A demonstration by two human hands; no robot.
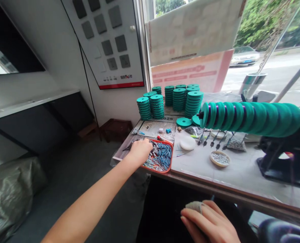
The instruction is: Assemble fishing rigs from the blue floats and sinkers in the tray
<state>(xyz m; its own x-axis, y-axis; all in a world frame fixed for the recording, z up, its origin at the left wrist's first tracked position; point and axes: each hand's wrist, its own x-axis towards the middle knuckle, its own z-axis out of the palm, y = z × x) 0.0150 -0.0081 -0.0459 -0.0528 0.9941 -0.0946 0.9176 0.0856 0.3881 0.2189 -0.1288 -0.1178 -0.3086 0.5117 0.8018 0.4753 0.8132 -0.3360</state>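
My left hand (141, 150) reaches over the left part of a red tray (171, 161), which holds many small blue cylinders (165, 153) and small silver metal pieces (155, 163). Its fingers point down into the tray and are hidden behind the back of the hand. A dark pointed tool (127, 147) lies just left of that hand. Below the table's edge, my right hand (213, 219) is curled with its fingers together, a greyish cover around one finger. A slim dark tip (212, 198) shows just above it; whatever the fingers grip is hidden.
Stacks of green spools (180, 99) stand at the back by the window. A long row of green spools (251, 116) sits on a black machine (278, 152) at the right. A round dish (220, 158) of small grey pieces and a white lid (187, 143) lie between.
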